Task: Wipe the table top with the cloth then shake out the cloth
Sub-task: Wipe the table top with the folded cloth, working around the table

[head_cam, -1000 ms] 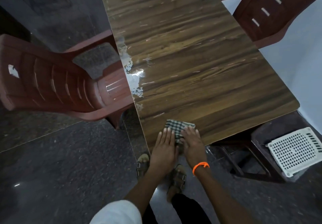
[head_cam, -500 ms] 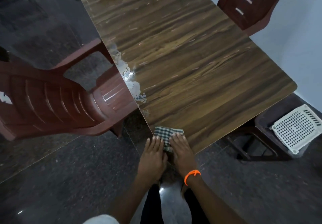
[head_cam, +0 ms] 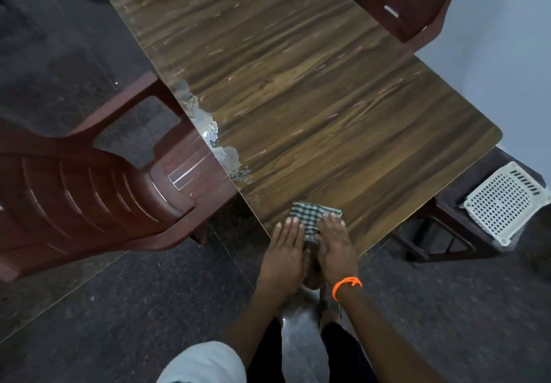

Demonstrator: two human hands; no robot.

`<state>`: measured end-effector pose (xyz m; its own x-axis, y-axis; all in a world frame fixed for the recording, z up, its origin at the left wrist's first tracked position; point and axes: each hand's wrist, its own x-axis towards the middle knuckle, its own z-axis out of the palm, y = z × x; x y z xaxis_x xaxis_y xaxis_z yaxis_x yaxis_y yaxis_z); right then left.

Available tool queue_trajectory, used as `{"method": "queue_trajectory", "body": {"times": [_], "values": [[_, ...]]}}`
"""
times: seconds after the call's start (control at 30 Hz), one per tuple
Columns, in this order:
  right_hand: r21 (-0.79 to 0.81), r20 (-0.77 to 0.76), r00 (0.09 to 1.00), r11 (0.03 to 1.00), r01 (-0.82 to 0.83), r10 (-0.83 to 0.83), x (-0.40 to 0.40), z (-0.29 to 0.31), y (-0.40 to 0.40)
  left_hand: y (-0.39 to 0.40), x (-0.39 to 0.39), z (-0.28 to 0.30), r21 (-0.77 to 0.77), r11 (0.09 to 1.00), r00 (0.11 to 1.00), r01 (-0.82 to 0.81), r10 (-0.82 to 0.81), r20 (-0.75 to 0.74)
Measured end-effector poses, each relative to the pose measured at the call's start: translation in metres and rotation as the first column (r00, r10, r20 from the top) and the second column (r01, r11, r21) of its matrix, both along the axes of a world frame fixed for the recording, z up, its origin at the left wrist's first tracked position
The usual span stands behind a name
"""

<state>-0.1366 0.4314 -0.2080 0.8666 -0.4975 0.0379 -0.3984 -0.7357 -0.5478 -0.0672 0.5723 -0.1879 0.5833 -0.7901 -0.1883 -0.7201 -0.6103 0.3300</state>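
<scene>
A folded green-and-white checked cloth [head_cam: 311, 217] lies on the near corner of the wood-grain table top [head_cam: 298, 90]. My left hand [head_cam: 283, 256] lies flat with straight fingers on the cloth's left part. Beside it, my right hand [head_cam: 335, 250], with an orange band at the wrist, presses flat on the cloth's right part. The near part of the cloth is hidden under both hands, which sit at the table's near edge.
A brown plastic chair [head_cam: 89, 191] stands against the table's left edge, where the surface is chipped white [head_cam: 220, 147]. Another brown chair [head_cam: 399, 0] is at the far right by the wall. A white perforated basket [head_cam: 504, 202] rests on a dark stool at right.
Both hands stay flat on the cloth at the near corner. The camera view has shifted, so the table and chairs sit differently in frame.
</scene>
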Motion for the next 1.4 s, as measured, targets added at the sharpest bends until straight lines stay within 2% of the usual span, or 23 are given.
{"method": "queue_trajectory", "body": {"times": [0.2, 0.33, 0.47, 0.6, 0.8, 1.0, 1.2, 1.4], "values": [[0.044, -0.04, 0.996, 0.996, -0.08, 0.082, 0.056, 0.003, 0.052, 0.048, 0.052, -0.002, 0.001, 0.996, 0.996, -0.084, 0.084, 0.04], [0.033, -0.035, 0.982, 0.982, -0.187, 0.188, 0.034, 0.003, 0.068, 0.079, 0.035, -0.01, -0.013, 0.999, 0.998, -0.041, 0.042, 0.055], [-0.03, -0.012, 0.973, 0.972, -0.232, 0.232, 0.002, 0.009, 0.049, 0.072, 0.006, -0.008, -0.058, 0.998, 0.999, -0.012, 0.015, 0.04], [-0.042, -0.005, 0.989, 0.988, -0.15, 0.15, -0.001, 0.001, 0.014, 0.037, 0.005, 0.0, -0.053, 0.999, 1.0, -0.003, 0.003, 0.005], [0.009, -0.033, 0.999, 1.0, -0.023, 0.023, 0.052, -0.002, -0.01, 0.0, 0.049, 0.001, -0.069, 0.996, 0.999, -0.05, 0.05, -0.006], [0.033, 0.005, 0.993, 0.992, -0.121, 0.121, 0.082, -0.004, 0.027, 0.034, 0.075, -0.008, -0.121, 0.981, 0.988, -0.154, 0.157, 0.014], [-0.008, 0.049, 0.984, 0.985, -0.174, 0.174, 0.032, -0.002, 0.048, 0.069, 0.03, -0.015, -0.145, 0.989, 0.998, -0.014, 0.022, 0.053], [-0.035, 0.025, 0.997, 0.997, -0.067, 0.068, 0.004, -0.004, -0.011, 0.012, 0.024, -0.007, -0.129, 0.988, 0.996, 0.087, -0.083, 0.04]]}}
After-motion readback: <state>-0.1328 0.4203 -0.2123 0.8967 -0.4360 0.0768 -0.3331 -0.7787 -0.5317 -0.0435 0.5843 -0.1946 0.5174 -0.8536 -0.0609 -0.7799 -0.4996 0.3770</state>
